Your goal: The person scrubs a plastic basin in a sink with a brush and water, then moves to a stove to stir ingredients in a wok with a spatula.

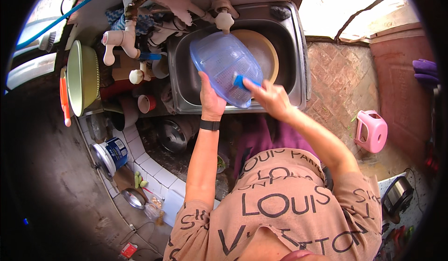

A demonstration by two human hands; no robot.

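My left hand (212,101) grips the near left rim of a translucent blue plastic colander basket (224,56), thumb along its side. The basket is tilted over a stainless steel sink (181,96), its perforated wall facing up. In my right hand (274,98) is a small blue brush (239,81), pressed to or just above the perforated part; exact contact is hard to see. Partly hidden behind the basket, a cream-yellow basin (273,59) rests in the sink. A white plastic tap (224,21) stands just beyond the basket's far end.
Left of the sink are another white tap (119,40), a green colander (82,77) on edge and a red cup (147,103). A lidded metal pot (171,135) sits below. On the right, a pink stool (372,131) stands on the brick floor (336,72).
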